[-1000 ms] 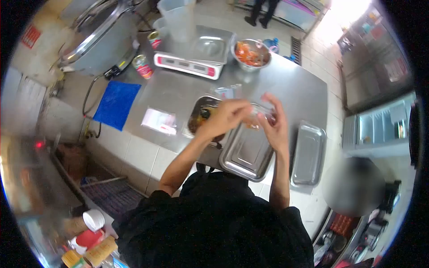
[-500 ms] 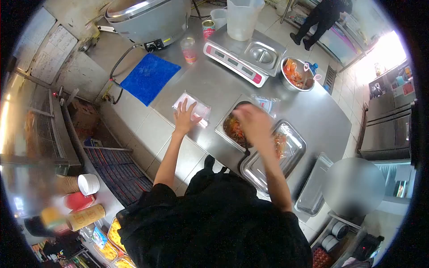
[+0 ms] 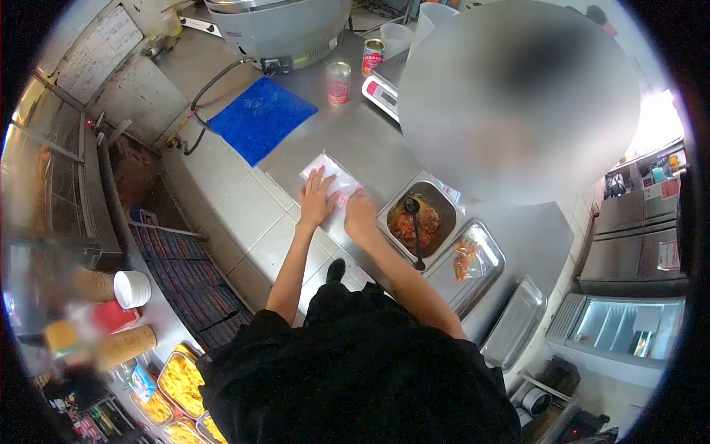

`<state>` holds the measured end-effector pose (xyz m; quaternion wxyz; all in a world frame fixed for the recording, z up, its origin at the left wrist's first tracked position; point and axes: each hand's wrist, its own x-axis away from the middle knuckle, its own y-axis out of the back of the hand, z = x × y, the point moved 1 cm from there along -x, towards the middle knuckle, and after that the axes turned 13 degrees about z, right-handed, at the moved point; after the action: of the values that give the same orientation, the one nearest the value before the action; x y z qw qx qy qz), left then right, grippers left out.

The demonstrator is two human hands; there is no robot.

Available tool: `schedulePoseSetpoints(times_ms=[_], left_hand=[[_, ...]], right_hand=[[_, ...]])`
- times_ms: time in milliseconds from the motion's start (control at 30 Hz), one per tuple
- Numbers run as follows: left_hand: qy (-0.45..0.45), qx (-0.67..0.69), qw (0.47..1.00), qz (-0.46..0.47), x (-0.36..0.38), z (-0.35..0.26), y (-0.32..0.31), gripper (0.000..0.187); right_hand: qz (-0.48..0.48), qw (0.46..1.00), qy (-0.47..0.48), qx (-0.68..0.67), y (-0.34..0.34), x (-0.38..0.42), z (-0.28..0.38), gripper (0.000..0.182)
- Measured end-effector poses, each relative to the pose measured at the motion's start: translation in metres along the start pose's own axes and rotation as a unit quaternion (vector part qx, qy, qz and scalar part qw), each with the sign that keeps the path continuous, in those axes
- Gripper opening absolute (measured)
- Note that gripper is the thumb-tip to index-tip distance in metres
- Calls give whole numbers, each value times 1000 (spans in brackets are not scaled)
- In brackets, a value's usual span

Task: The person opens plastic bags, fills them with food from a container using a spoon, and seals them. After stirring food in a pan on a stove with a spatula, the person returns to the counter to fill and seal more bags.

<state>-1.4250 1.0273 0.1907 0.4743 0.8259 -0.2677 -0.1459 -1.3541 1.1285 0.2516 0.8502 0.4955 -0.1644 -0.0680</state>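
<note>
A stack of clear plastic bags (image 3: 330, 172) lies on the steel table's near edge. My left hand (image 3: 316, 201) rests flat on the stack with its fingers stretched out. Beside it, my right hand (image 3: 360, 216) has its fingers closed at the stack's right edge, seemingly pinching a bag; the fingertips are partly hidden. Just right of that hand stands a deep steel pan (image 3: 452, 209) of chopped reddish food in liquid. A black ladle (image 3: 416, 229) leans in it, handle toward me. Further right, a filled clear bag (image 3: 469, 256) of orange-red food lies on a shallow steel tray (image 3: 494, 255).
A blue cloth (image 3: 262, 118), two cans (image 3: 338, 83) and a scale (image 3: 381, 98) are on the table. A large grey cooker (image 3: 285, 33) stands at the back. Another steel tray (image 3: 516, 322) is at right. A blurred disc covers the upper right.
My right hand has moved left from above the pan to the bag stack, uncovering the ladle and food. My left hand stays on the stack. The view has shifted, and a blurred disc now covers the upper right.
</note>
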Motion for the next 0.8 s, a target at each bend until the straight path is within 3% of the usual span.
schedulePoseSetpoints(times_ms=[100, 133, 167, 200, 233, 267, 300, 333, 367, 400, 433, 500, 533, 600, 633, 667, 733, 800], left_hand=[[27, 41, 998, -47, -6, 1, -3, 40], [21, 280, 957, -76, -4, -3, 3, 39], [10, 501, 859, -102, -4, -9, 11, 39], [8, 501, 859, -106, 1, -26, 27, 39], [-59, 733, 676, -34, 11, -51, 48, 40], [-124, 894, 429, 40, 16, -74, 66, 41], [-129, 892, 431, 34, 15, -89, 80, 41], [-102, 859, 501, 29, 15, -102, 91, 35], [-75, 820, 568, 23, 13, -109, 96, 29], [-79, 818, 570, 15, 10, -109, 95, 29], [-37, 799, 601, -12, 9, -107, 91, 25], [2, 754, 652, -79, 13, -109, 93, 18], [-4, 752, 652, -98, 18, -114, 95, 18], [66, 657, 748, -73, 33, -127, 99, 18], [83, 638, 764, -51, 41, -131, 93, 19], [107, 620, 777, -36, 48, -136, 86, 21], [118, 653, 747, -26, 70, -147, 79, 20], [47, 589, 791, -159, 95, -162, 73, 18]], right_hand=[[5, 996, 73, 48, 48, 20, -2, 14], [21, 994, 104, 0, 66, 24, 1, 13], [35, 989, 136, -47, 77, 24, 1, 13], [32, 988, 141, -45, 81, 22, -1, 13], [54, 960, 155, -226, 83, 20, -4, 13], [77, 900, 165, -397, 83, 18, -5, 13], [88, 876, 170, -443, 73, 11, -11, 13], [92, 875, 175, -443, 77, 15, -3, 13], [31, 925, 144, -350, 91, 22, 10, 11], [-32, 960, 114, -253, 101, 27, 20, 10], [-27, 959, 125, -252, 105, 31, 26, 10], [-244, 939, 208, -121, 115, 39, 35, 14], [-241, 936, 227, -122, 115, 39, 30, 14], [-217, 943, 137, -210, 114, 35, 4, 14], [-234, 936, 132, -226, 125, 42, 0, 14], [-245, 929, 131, -244, 134, 49, -5, 14], [-273, 919, 127, -253, 130, 51, -27, 14], [-193, 915, 157, -317, 132, 75, -17, 11]])
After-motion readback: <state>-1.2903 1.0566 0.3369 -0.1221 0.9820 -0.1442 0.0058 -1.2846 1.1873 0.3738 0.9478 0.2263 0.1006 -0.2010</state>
